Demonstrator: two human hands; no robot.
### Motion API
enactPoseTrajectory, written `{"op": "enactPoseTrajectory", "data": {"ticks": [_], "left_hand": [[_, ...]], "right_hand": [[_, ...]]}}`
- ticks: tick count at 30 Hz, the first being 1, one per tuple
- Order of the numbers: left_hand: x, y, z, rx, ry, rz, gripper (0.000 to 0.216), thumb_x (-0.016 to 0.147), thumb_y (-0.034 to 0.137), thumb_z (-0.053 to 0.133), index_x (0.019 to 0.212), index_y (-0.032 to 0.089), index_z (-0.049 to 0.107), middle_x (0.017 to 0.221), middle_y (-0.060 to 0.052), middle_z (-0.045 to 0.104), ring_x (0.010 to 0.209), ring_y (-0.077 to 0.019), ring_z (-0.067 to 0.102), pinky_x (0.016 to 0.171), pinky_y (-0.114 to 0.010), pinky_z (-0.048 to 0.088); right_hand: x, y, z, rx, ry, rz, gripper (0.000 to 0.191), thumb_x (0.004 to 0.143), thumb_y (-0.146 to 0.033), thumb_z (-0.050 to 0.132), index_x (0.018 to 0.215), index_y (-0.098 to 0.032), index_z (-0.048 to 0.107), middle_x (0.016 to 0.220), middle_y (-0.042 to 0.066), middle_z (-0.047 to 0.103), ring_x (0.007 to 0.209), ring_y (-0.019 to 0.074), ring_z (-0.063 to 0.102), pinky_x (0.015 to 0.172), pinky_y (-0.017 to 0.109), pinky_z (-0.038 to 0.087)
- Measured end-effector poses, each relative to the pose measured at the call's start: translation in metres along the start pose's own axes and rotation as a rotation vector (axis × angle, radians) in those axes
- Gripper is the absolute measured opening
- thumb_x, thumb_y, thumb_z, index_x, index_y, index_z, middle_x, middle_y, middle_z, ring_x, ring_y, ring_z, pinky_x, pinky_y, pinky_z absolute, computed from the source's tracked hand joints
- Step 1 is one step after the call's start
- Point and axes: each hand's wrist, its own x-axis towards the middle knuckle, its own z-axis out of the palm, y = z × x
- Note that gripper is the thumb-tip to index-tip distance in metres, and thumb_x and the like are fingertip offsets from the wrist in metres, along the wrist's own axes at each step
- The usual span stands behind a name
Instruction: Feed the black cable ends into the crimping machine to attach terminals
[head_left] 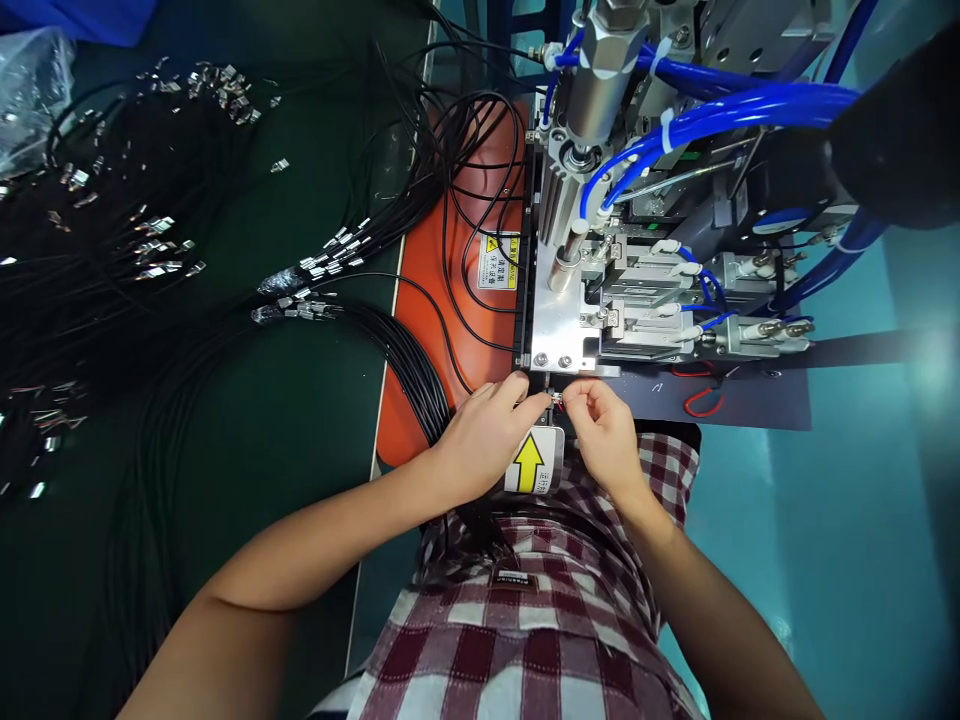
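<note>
Silvery connector (556, 398) between bare hands (480, 440) — slender black cables (416, 375); smooth orange base (416, 250)

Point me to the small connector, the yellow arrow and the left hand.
Small connector (556, 399): head view, on its shiny metal part.
Yellow arrow (529, 464): head view, on its middle.
Left hand (486, 438): head view, on the back of it.

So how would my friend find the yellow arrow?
Find the big silver machine, then the left hand and right hand at its lower edge. Between them, a white label carries a fat yellow arrow pointing up; the other label, on the orange surface, has no big arrow.
</note>
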Motion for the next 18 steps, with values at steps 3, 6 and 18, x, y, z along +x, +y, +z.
{"op": "enactPoseTrajectory", "data": {"ticks": [3, 6, 18], "left_hand": [[0.000, 0.000, 0.001, -0.014, 0.018, 0.008, 0.032, 0.092, 0.012, 0.044, 0.120, 0.016, 0.059, 0.097, -0.008, 0.055, 0.083, -0.0196, 0.056, 0.076, -0.031, 0.050], [-0.001, 0.000, 0.001, -0.019, 0.031, 0.014, 0.032, 0.093, 0.014, 0.042, 0.119, 0.017, 0.059, 0.096, -0.008, 0.055, 0.081, -0.0190, 0.056, 0.075, -0.031, 0.050], [0.000, 0.000, 0.003, -0.039, 0.041, -0.014, 0.030, 0.093, 0.015, 0.045, 0.118, 0.018, 0.061, 0.097, -0.008, 0.057, 0.082, -0.0194, 0.058, 0.074, -0.032, 0.051]], "right_hand": [[0.002, 0.000, -0.004, 0.173, -0.075, 0.145, 0.016, 0.083, -0.032, 0.057, 0.078, -0.017, 0.059, 0.058, -0.004, 0.046, 0.049, 0.0099, 0.036, 0.047, 0.025, 0.031], [-0.005, 0.000, -0.006, 0.228, -0.014, 0.192, 0.021, 0.082, -0.039, 0.059, 0.081, -0.018, 0.061, 0.057, -0.004, 0.048, 0.047, 0.0100, 0.036, 0.044, 0.025, 0.029], [-0.023, -0.009, -0.001, -0.404, 0.148, -0.247, 0.014, 0.087, -0.029, 0.055, 0.080, -0.020, 0.063, 0.066, 0.000, 0.056, 0.060, 0.0139, 0.049, 0.061, 0.028, 0.040]]}}
